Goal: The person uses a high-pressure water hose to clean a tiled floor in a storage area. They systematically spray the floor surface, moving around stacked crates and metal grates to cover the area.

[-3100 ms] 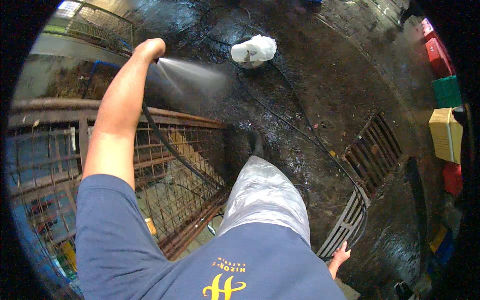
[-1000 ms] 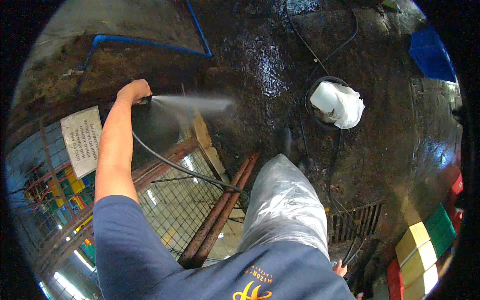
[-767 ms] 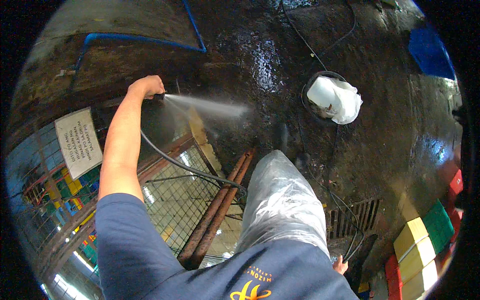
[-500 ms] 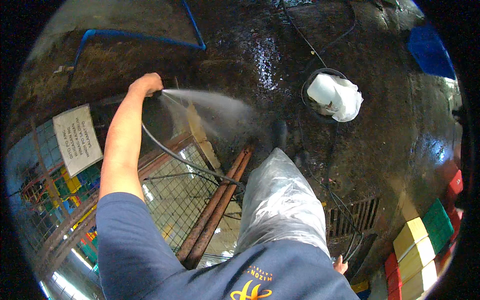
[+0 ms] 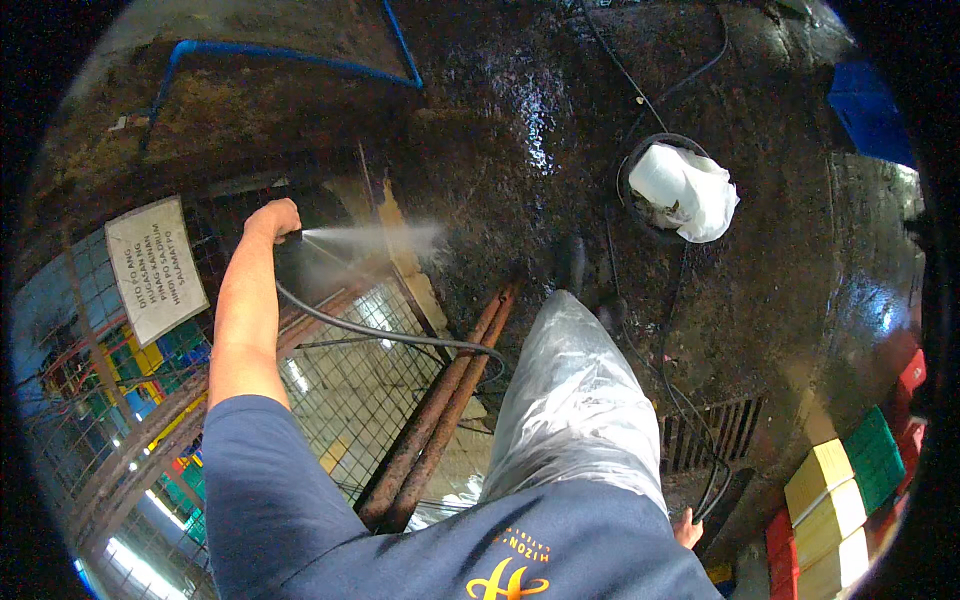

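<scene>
Out in front on the left, my left hand (image 5: 272, 218) is closed round a dark spray nozzle (image 5: 293, 236), mostly hidden by my fingers. A white fan of water (image 5: 375, 238) shoots rightward from it over the wet floor. From the nozzle, a black hose (image 5: 380, 332) curves back across the wire mesh (image 5: 350, 410) and rusty pipes (image 5: 462, 395) toward my legs, under a clear plastic covering (image 5: 575, 400). Low on the right, my right hand (image 5: 687, 530) shows only partly beside my body, its fingers curled at a loop of the black hose (image 5: 722, 482).
A dark bucket (image 5: 625, 180) with white plastic (image 5: 690, 195) in it stands ahead right. A floor grate (image 5: 735, 425) lies near my right side, with yellow crates (image 5: 825, 500), a green crate (image 5: 875, 455) and a blue bin (image 5: 868, 112) beyond. A blue pipe (image 5: 290, 65) and a sign (image 5: 157, 270) are left.
My left hand has come nearer and slightly left with the nozzle. The spray now points more level to the right and reaches less far. My right hand has barely moved.
</scene>
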### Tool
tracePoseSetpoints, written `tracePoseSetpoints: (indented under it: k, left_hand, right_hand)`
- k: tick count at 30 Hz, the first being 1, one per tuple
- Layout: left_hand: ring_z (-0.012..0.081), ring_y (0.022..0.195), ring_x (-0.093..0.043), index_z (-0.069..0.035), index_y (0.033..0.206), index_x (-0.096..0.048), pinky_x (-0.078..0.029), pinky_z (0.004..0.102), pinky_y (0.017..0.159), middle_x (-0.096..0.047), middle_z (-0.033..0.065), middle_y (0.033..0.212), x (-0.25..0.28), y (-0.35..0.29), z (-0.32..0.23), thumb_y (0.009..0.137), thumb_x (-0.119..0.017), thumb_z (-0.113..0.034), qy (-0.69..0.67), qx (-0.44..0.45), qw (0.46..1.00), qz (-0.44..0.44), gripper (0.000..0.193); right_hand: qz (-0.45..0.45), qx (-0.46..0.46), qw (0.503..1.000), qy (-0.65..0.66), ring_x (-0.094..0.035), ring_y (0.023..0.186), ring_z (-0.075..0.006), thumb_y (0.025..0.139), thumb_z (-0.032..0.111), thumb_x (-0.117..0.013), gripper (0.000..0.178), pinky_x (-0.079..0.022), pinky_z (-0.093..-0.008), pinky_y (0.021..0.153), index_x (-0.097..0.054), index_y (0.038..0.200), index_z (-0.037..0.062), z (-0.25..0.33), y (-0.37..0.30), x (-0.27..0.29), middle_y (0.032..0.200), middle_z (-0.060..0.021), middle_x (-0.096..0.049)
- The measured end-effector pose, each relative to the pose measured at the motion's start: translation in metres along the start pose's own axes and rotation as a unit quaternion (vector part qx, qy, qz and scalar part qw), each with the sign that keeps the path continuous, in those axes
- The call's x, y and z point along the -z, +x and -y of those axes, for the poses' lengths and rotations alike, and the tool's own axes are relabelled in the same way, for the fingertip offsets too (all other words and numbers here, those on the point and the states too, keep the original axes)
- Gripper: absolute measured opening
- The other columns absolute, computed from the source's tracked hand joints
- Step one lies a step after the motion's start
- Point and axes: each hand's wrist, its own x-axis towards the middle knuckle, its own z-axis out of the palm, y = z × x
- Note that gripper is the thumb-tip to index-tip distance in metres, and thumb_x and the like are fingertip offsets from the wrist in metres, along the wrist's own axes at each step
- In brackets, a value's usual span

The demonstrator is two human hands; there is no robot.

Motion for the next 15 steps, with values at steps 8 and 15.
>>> tracePoseSetpoints:
  k: [8,15]
  left_hand:
    - [0.0211,0.072,-0.068,-0.008,0.093,-0.069,-0.054,0.0372,0.066,-0.072,0.0071,0.092,-0.026,0.007,-0.033,0.081,-0.065,-0.02,0.02,-0.051,0.997,0.062,0.018]
    - [0.0188,0.073,-0.067,-0.015,0.098,-0.071,-0.053,0.036,0.069,-0.071,0.0055,0.09,-0.049,0.011,-0.086,0.08,-0.066,-0.024,0.051,-0.101,0.991,0.075,0.021]
  right_hand:
    - [0.005,0.021,1.0,0.015,-0.041,0.04,-0.0131,0.092,0.025,-0.064,0.028,-0.033,-0.0306,0.033,-0.05,0.096,0.0013,0.012,-0.015,-0.006,0.055,-0.0015,-0.046]
    - [0.016,-0.04,0.997,0.056,-0.044,0.04,-0.0138,0.093,0.027,-0.063,0.033,-0.036,-0.0299,0.033,-0.05,0.105,-0.001,-0.006,-0.013,-0.001,0.056,-0.0029,-0.047]
